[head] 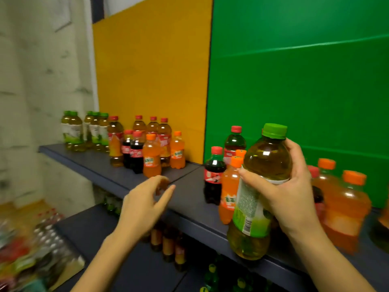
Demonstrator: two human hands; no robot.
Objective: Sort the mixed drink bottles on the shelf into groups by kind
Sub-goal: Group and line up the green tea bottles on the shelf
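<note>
Right hand (290,186) grips a green-cap bottle (261,186) above the shelf (189,199) edge; left hand (145,205), blurred, seems open and empty. Carry it upright to the green-caps (86,131) far left.

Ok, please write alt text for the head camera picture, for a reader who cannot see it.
A person's right hand holds a green-capped tea bottle above a dark shelf of mixed drinks, while the empty left hand reaches forward. More green-capped bottles stand grouped at the far left.
</note>
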